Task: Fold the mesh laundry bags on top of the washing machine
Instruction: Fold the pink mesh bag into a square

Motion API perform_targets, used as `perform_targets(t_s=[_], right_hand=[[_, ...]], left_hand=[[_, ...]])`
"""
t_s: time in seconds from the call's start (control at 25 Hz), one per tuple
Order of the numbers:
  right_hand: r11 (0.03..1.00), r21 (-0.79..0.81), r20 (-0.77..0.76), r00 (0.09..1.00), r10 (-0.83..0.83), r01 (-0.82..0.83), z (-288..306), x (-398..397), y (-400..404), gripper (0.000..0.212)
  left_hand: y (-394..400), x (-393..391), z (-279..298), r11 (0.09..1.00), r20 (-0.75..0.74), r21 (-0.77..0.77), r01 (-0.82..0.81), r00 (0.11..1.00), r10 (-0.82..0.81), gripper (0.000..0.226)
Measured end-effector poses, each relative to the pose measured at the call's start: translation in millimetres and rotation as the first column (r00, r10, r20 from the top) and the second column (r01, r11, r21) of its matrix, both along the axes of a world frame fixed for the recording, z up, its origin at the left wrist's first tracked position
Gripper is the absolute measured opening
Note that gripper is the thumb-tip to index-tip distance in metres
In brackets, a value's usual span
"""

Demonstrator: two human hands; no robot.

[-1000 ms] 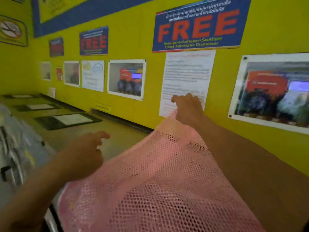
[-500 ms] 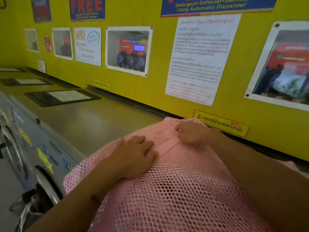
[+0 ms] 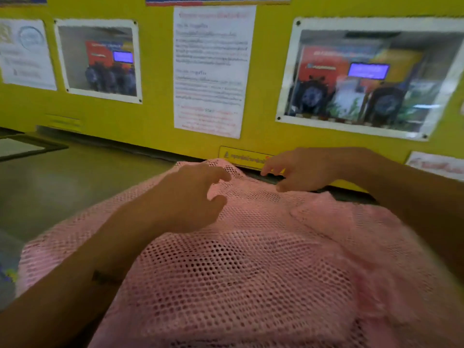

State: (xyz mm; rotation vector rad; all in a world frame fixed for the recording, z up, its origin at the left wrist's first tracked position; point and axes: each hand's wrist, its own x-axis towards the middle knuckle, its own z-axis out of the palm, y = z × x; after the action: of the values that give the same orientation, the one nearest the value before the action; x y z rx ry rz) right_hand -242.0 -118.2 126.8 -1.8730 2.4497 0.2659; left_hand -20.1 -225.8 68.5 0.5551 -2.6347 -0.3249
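- On top of the grey-green metal washing machine (image 3: 62,187), against the yellow wall (image 3: 155,116), a pink open-weave mesh laundry bag (image 3: 251,272) lies spread out, its far edge reaching almost to the wall and its near part running out of view at the bottom.
- From where I stand the folding looks barely begun: the bag is laid out broad and mostly flat, with a rumpled ridge near its far edge and what may be a second pink layer or another bag bunched at the right, though the blur makes that hard to tell.
- No neat fold shows yet, so I would judge that smoothing, folding over and any further bags all remain.
- The left hand (image 3: 190,197) hovers over the far-left part of the mesh, fingers (image 3: 216,174) loosely curled and spread apart, thumb beneath them; it grips nothing, and I cannot tell whether the fingertips touch the fabric.
- The right hand (image 3: 306,169) sits at the far edge, near the wall's yellow warning label (image 3: 241,156), fingers parted and pointing left, empty, just above or beside the mesh rim.
- The bag lies under and in front of both hands, between the two forearms.
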Motion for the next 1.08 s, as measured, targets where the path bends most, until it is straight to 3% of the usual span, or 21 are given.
perform_targets(t_s=[0.16,0.36,0.56,0.64,0.72,0.84,0.92,1.0,1.08], right_hand=[[0.98,0.076,-0.022,0.983,-0.183,0.185,16.4,-31.0,96.7,0.049],[0.985,0.007,0.014,0.985,-0.174,0.174,7.4,-64.6,162.8,0.043],[0.978,-0.206,0.168,0.983,0.068,-0.033,-19.8,-65.1,149.6,0.035],[0.979,-0.202,0.293,0.953,0.075,-0.015,-33.9,-56.7,133.5,0.037],[0.992,-0.118,0.335,0.942,0.005,0.037,-49.7,-51.5,119.8,0.045],[0.991,-0.09,0.312,0.948,-0.063,0.095,-63.0,-50.3,113.1,0.046],[0.964,-0.213,0.426,0.903,-0.056,0.161,-60.9,-56.9,116.0,0.039],[0.898,-0.338,0.576,0.817,-0.039,0.281,-49.6,-71.4,125.3,0.03],[0.854,-0.351,0.678,0.733,-0.05,0.383,-36.8,-90.5,139.4,0.025]], left_hand=[[76.3,-37.8,20.3,0.972,-0.064,0.046,0.232,0.971,-0.229,0.035],[147.3,-68.6,24.6,0.954,-0.028,0.133,0.269,0.963,-0.268,0.005],[212.0,-69.1,25.3,0.98,0.179,0.178,0.089,0.976,-0.121,0.018],[228.3,-63.7,16.6,0.98,0.288,0.195,-0.03,0.957,-0.028,0.018],[239.2,-63.1,3.0,0.978,0.333,0.142,-0.152,0.938,0.098,0.044],[244.1,-72.0,-16.4,0.958,0.283,0.027,-0.287,0.921,0.268,0.067],[246.2,-76.4,-23.5,0.951,0.196,0.02,-0.31,0.934,0.3,0.052],[243.5,-75.8,-20.3,0.954,0.016,0.065,-0.293,0.956,0.293,0.036],[242.2,-70.3,-3.8,0.962,-0.188,0.111,-0.249,0.945,0.266,0.032]])
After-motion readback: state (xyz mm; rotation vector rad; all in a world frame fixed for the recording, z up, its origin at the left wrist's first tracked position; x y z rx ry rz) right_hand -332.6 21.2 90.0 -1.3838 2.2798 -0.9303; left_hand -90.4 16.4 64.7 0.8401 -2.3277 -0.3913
